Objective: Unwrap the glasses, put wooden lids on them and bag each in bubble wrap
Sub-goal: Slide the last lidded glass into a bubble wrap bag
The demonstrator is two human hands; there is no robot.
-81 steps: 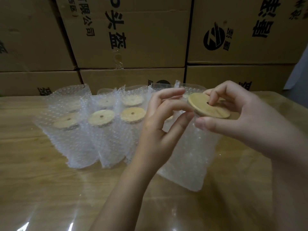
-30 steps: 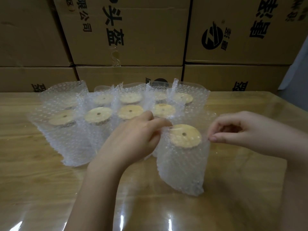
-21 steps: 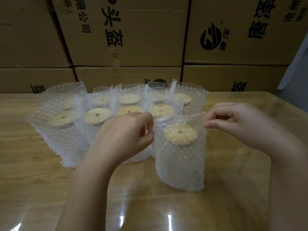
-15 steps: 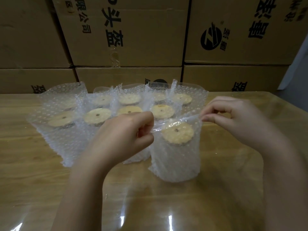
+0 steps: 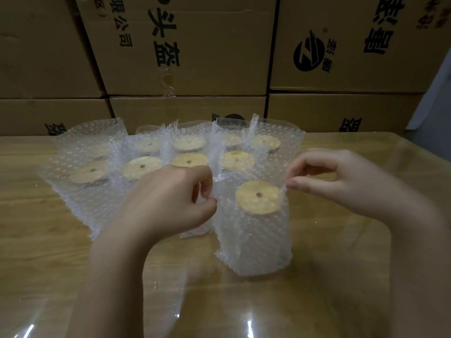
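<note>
On a wooden table (image 5: 366,252) backed by cardboard boxes (image 5: 207,69), the left hand (image 5: 170,201) and right hand (image 5: 341,181), fingers curled, pinch opposite rims of the upright bubble-wrap bag (image 5: 253,245). Its wooden lid (image 5: 258,196) shows at the top, and it stands before the other bagged glasses (image 5: 141,164). One box reads 头盔; another bears a round black logo (image 5: 310,53).

The scene is dimly, warmly lit, and the boxes (image 5: 185,45) behind are left in shade. Light from above is thrown back as white glare streaks on the glossy worktop (image 5: 36,240) near the bottom edge. Straight lines are bowed toward the frame edges, and the left hand (image 5: 166,198), right hand (image 5: 341,181) and wrap (image 5: 253,240) are rendered slightly soft.
</note>
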